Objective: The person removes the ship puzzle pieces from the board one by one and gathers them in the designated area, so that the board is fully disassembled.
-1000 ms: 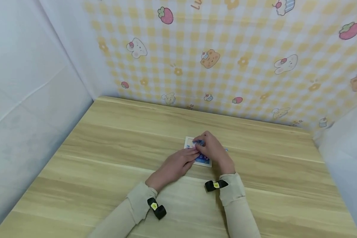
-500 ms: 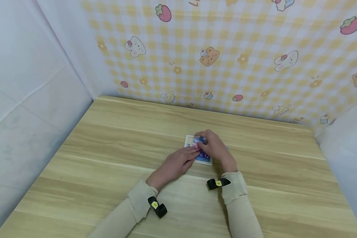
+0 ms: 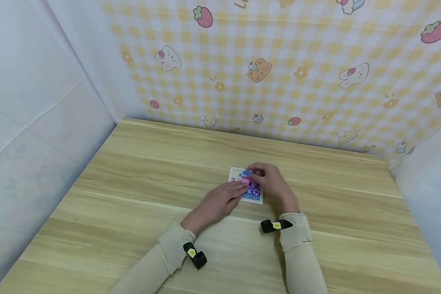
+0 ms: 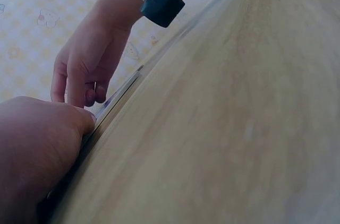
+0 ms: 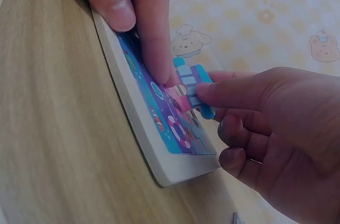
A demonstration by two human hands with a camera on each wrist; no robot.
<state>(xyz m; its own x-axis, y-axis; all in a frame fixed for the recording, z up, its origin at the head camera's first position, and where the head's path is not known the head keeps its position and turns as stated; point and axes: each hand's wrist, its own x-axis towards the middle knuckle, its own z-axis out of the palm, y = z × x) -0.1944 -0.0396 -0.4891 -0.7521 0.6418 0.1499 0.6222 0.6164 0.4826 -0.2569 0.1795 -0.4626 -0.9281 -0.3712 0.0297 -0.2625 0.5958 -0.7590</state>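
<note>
A small jigsaw puzzle in a white frame tray [image 5: 139, 120] lies on the table, its picture blue, purple and pink. My left hand [image 3: 217, 202] reaches in from the left, fingers laid straight on the puzzle's surface. At the upper right of the tray, my right hand [image 3: 273, 179] pinches a blue and purple puzzle piece [image 5: 187, 78] between thumb and index finger. That piece is tilted up, its lower edge right at the pink part of the picture. In the left wrist view the tray shows only as a thin edge, partly behind the left hand.
The wood-grain table [image 3: 150, 171] extends around the tray on all sides. A small coloured scrap [image 5: 238, 217] lies on the table just beyond the tray in the right wrist view. Behind the table hangs a yellow checked cloth [image 3: 228, 53] with cartoon prints.
My right hand has shifted a little to the right over the puzzle, uncovering more of the picture. My left hand stays in place on it.
</note>
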